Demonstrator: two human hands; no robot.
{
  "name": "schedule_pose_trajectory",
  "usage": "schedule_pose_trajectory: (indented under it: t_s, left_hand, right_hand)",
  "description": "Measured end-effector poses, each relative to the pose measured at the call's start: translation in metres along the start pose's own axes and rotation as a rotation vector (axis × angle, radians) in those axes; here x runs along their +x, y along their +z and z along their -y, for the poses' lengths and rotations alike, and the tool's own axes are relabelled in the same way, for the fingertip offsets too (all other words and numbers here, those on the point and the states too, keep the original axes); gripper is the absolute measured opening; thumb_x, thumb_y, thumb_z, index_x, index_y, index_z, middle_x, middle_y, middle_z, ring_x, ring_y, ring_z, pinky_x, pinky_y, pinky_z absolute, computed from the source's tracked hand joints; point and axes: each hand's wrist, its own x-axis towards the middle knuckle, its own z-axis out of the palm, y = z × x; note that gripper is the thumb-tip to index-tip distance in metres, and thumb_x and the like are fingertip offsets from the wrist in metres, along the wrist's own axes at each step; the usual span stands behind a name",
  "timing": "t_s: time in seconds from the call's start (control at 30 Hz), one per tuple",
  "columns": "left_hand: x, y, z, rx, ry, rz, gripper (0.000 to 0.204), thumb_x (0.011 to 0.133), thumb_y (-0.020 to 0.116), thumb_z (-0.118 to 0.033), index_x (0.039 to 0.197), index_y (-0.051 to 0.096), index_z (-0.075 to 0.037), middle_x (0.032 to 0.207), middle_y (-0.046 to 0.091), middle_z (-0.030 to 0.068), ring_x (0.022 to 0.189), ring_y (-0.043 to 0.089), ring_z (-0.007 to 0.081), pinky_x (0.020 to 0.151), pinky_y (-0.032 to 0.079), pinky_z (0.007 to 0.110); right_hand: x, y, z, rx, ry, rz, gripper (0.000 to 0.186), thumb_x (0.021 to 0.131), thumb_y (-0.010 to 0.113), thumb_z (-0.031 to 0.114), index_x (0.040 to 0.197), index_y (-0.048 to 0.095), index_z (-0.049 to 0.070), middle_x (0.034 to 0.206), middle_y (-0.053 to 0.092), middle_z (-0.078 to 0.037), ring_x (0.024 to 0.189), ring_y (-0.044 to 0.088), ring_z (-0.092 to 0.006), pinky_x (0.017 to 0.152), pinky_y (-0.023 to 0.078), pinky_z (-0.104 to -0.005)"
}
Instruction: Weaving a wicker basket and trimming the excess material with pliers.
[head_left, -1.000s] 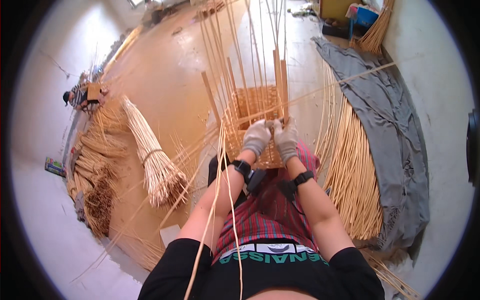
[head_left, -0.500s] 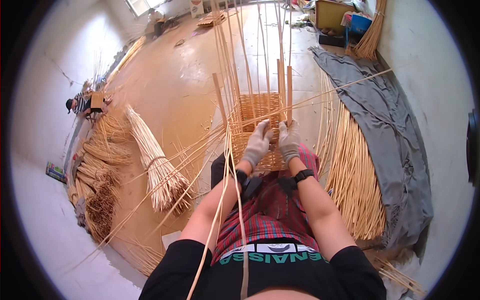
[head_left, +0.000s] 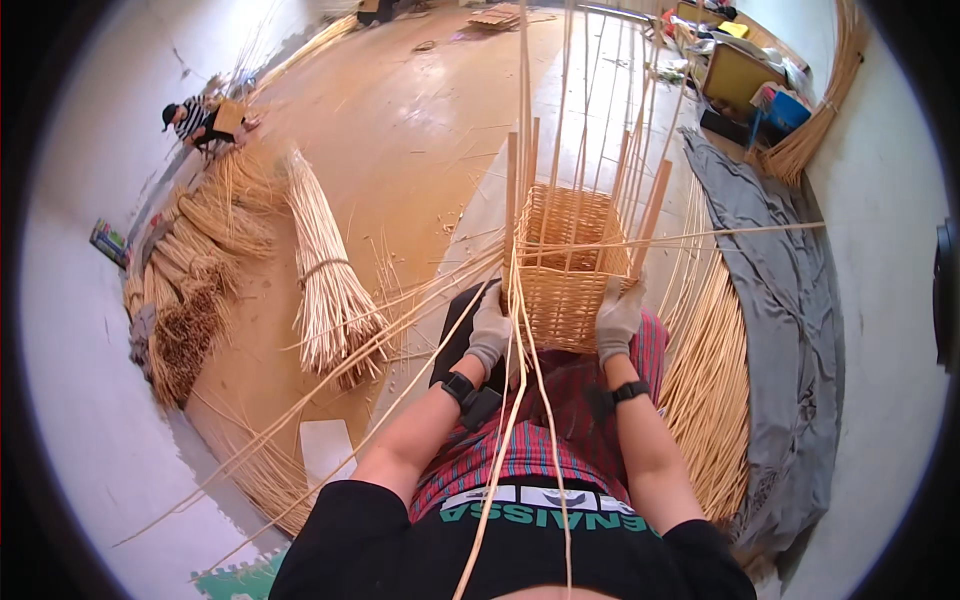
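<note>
A half-woven rattan basket rests on my lap, with flat upright stakes and long thin canes rising from its rim. My left hand, in a pale glove, grips the basket's near left corner. My right hand, also gloved, holds the near right corner. Long loose canes run from the basket's left side down across my lap and out to the left. One cane crosses the basket top toward the right.
A tied bundle of canes lies on the wooden floor to my left, with heaps of rattan beyond it. Another person sits far left. A grey cloth and more canes lie to my right. Boxes stand at the back.
My hands have moved apart, from close together at the middle of the near rim to its two corners. The view has tilted so the basket sits lower and nearer.
</note>
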Motion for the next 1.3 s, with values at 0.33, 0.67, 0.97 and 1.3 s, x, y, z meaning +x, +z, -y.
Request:
schedule_pose_trajectory:
  t_s: [0.33,0.67,0.97,1.3]
  left_hand:
    - [0.066,0.011,-0.034,0.765,0.0,0.387,0.068,0.097,0.067,-0.04,0.15,0.047,-0.003,0.107,0.074,0.0239,0.095,0.071,0.0399,0.08,0.056,0.049]
    - [0.024,-0.058,-0.035,-0.002,0.034,0.315,0.047,0.105,0.053,-0.014,0.151,0.046,-0.004,0.102,0.065,0.0083,0.087,0.063,0.0139,0.071,0.054,0.025]
    - [0.072,-0.077,0.004,-0.877,-0.015,0.091,0.036,0.108,0.058,-0.034,0.086,0.065,-0.007,0.07,0.058,-0.0003,0.057,0.056,0.0121,0.051,0.044,0.028]
    - [-0.022,-0.012,-0.07,-0.664,-0.104,-0.109,0.033,0.106,0.063,-0.038,0.113,0.06,-0.006,0.071,0.06,0.0011,0.052,0.057,0.0095,0.046,0.048,0.024]
  right_hand:
    - [-0.093,-0.027,0.071,0.222,-0.507,0.407,0.019,0.089,0.073,0.013,0.108,0.074,0.012,0.117,0.071,-0.014,0.114,0.066,-0.0351,0.102,0.051,-0.0449]
    - [-0.07,-0.049,0.176,0.352,-1.179,0.618,0.04,0.089,0.066,0.017,0.128,0.071,0.014,0.124,0.071,-0.008,0.121,0.066,-0.0302,0.106,0.05,-0.0424]
    - [-0.033,-0.049,0.183,0.323,-1.185,0.336,0.033,0.085,0.065,0.013,0.117,0.068,0.019,0.098,0.07,-0.006,0.083,0.07,-0.0273,0.067,0.057,-0.0403]
    - [0.031,-0.013,0.025,0.927,0.169,-0.068,0.013,0.101,0.07,0.009,0.112,0.064,0.006,0.104,0.069,-0.003,0.098,0.062,-0.0108,0.087,0.051,-0.0273]
